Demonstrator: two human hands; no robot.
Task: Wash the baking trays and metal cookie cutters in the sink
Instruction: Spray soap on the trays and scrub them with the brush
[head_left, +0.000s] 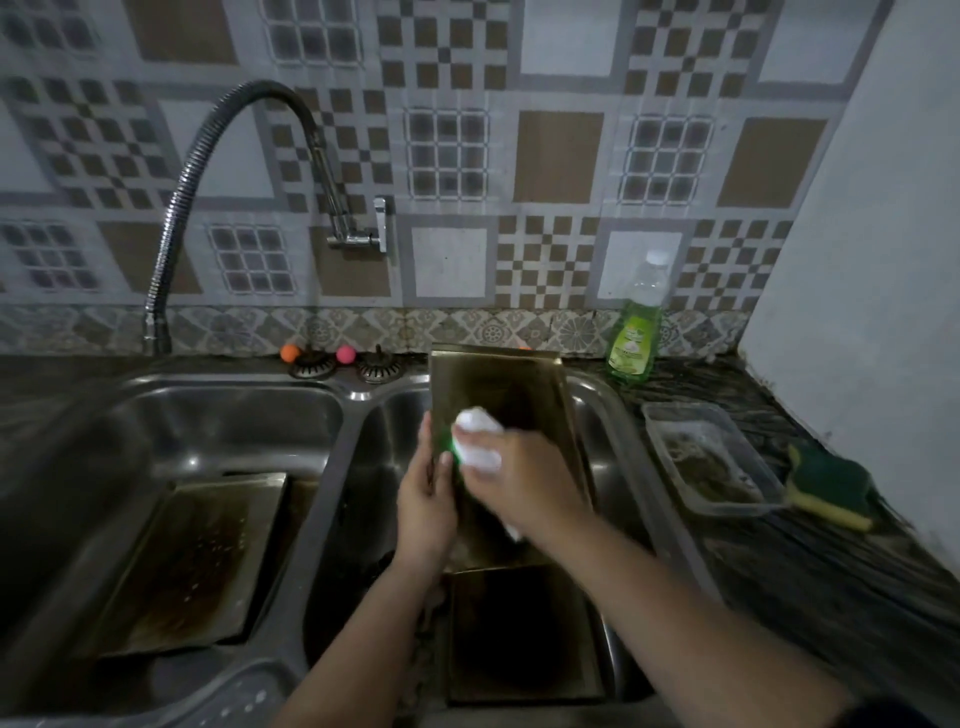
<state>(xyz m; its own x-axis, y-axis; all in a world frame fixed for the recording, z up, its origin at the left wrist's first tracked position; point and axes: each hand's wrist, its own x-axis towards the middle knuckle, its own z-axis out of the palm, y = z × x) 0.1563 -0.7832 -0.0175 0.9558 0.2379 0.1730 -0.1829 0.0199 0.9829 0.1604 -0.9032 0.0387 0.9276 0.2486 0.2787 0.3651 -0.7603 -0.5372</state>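
Observation:
A brassy baking tray (511, 387) stands tilted in the right sink basin (376, 467), its far end leaning on the back rim. My left hand (426, 499) grips the tray's left edge. My right hand (511, 480) holds a foamy sponge (475, 436) with a green edge against the tray's face. A second tray (519, 634) lies flat at the bottom of the same basin, under my arms. A third, stained tray (187, 561) lies in the left basin (223, 415). No cookie cutters are visible.
A flexible faucet (208, 171) arches over the left basin. A green dish soap bottle (636, 325), a clear plastic container (711, 457) and a green-yellow sponge (831, 486) sit on the dark counter at the right. Two sink plugs (343, 361) rest behind the basins.

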